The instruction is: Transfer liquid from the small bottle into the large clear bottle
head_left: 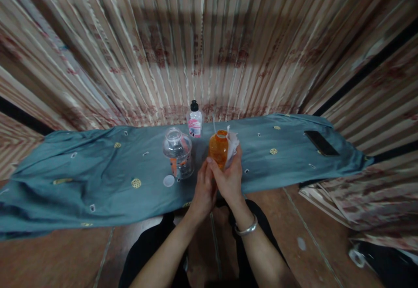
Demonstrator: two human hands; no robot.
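An orange see-through bottle (218, 147) with an open neck is held upright between my two hands, above the near part of the cloth. My left hand (205, 183) grips it low on the left side. From the right, my right hand (229, 177) wraps round it and presses a crumpled white tissue (233, 144) against its side. To the left stands a clear plastic jar (178, 150) with an open mouth and orange print. A white round lid (169, 181) lies in front of that jar. Behind them is a clear bottle (195, 122) with a black cap and pink label.
A teal patterned cloth (107, 179) covers the long narrow table. On its right end lies a black phone (321, 143). Pleated curtains (202, 39) hang close behind and at both sides, with dark bars (369, 70) along them. Tiled floor (303, 235) shows below.
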